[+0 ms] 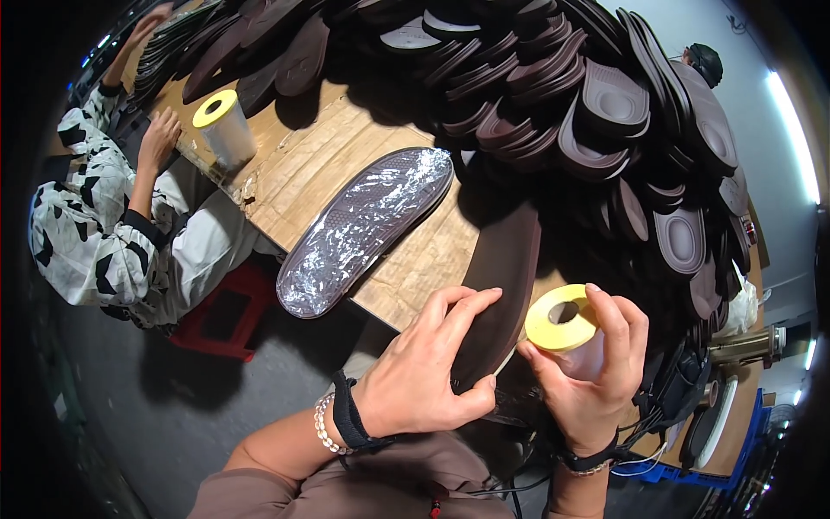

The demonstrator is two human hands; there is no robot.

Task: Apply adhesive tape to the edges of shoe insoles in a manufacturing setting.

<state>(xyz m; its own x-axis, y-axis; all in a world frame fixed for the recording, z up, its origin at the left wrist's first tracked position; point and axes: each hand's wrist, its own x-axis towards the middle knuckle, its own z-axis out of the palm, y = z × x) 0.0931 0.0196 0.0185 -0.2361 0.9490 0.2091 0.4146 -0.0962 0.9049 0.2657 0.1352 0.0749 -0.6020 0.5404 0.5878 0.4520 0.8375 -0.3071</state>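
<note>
My left hand point(424, 363) grips a dark brown shoe sole point(508, 268) near its close end, fingers on its face and thumb at its edge. Close beside it, my right hand point(596, 372) is wrapped round a roll of clear film point(584, 356) with a yellow end. The roll sits by the sole's edge; whether film from it touches the sole, I cannot make out. Another brown sole point(367, 229), its face covered in shiny crinkled clear film, lies slantwise on the cardboard-topped table point(415, 290), its lower end jutting past the edge.
Large heaps of dark brown soles point(614, 95) cover the far and right side. A second yellow-ended film roll point(226, 130) stands at the table's left. A co-worker in a black-and-white patterned top point(95, 233) sits left, near a red stool point(220, 311). Cables and a blue crate point(752, 441) are right.
</note>
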